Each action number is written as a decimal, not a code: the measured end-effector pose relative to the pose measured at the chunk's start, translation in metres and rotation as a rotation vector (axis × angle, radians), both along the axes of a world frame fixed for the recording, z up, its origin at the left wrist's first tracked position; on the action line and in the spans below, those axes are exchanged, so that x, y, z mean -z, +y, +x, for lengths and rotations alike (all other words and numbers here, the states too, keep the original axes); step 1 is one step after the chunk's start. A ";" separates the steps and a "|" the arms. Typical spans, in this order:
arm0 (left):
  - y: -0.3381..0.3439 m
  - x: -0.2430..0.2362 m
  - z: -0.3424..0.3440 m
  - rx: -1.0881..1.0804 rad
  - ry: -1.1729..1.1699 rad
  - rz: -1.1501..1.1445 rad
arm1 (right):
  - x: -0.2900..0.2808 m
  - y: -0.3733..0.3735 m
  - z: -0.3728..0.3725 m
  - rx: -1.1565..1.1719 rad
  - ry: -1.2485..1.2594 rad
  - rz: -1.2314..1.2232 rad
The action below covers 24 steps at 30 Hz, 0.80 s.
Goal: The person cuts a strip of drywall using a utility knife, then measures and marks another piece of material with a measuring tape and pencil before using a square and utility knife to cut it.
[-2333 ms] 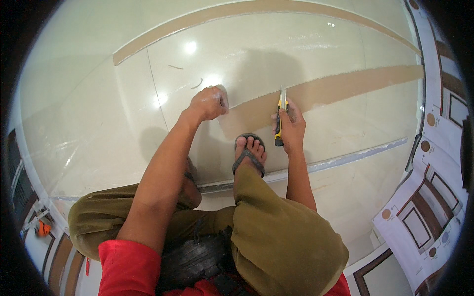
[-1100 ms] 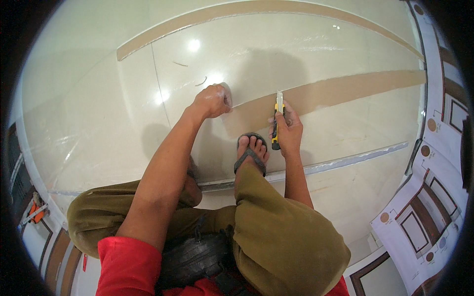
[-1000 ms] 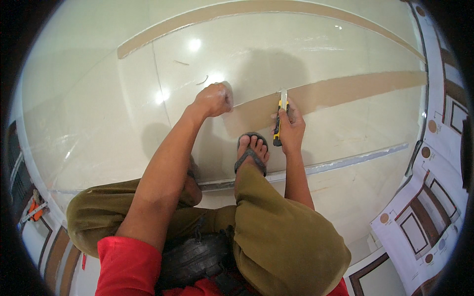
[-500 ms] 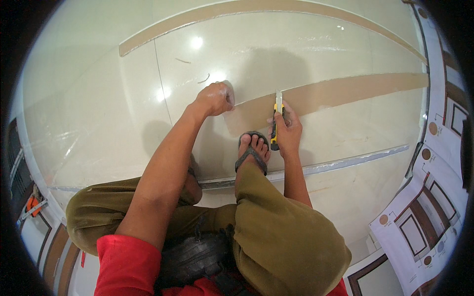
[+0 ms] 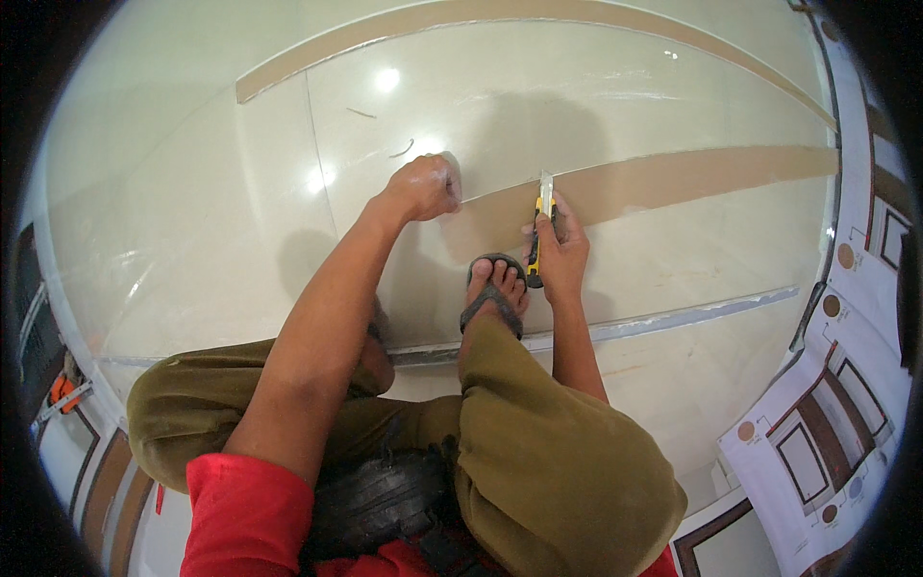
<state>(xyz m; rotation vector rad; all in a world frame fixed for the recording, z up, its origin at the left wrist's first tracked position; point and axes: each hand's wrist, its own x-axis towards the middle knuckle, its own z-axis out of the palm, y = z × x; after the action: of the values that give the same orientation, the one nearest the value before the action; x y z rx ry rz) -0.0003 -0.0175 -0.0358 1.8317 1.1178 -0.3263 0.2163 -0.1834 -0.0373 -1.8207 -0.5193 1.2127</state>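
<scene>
My right hand (image 5: pixel 565 246) is closed around a yellow and black utility knife (image 5: pixel 536 252). Its metal blade end points away from me, over the upper edge of a long brown strip (image 5: pixel 663 186) lying on the glossy floor. At the strip's left end my left hand (image 5: pixel 426 188) is curled into a fist, low over the floor beside the strip's corner. What its fingers hold, if anything, is hidden. My sandalled right foot (image 5: pixel 493 288) stands just below the strip, close to the knife's handle.
A second brown strip (image 5: pixel 385 28) curves across the far floor. Nearer, a narrow grey-white bar (image 5: pixel 673 320) crosses behind my feet. Two thin curled scraps (image 5: pixel 402 149) lie beyond my left hand. Printed sheets (image 5: pixel 817 452) with drawings are at the right, and an orange tool (image 5: pixel 63 393) at far left.
My left fingers have curled in tighter beside the strip's end. The utility knife and my right hand stay almost where they were, and the view has shifted very slightly.
</scene>
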 end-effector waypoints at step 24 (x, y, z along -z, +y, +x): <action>-0.003 -0.005 0.007 0.028 0.123 0.033 | -0.017 -0.008 -0.008 0.071 0.126 -0.008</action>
<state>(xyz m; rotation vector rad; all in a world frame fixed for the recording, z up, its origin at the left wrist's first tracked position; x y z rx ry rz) 0.0065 -0.0206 -0.0304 1.8784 1.1886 -0.4435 0.2087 -0.1917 -0.0206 -1.7414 -0.3761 1.2735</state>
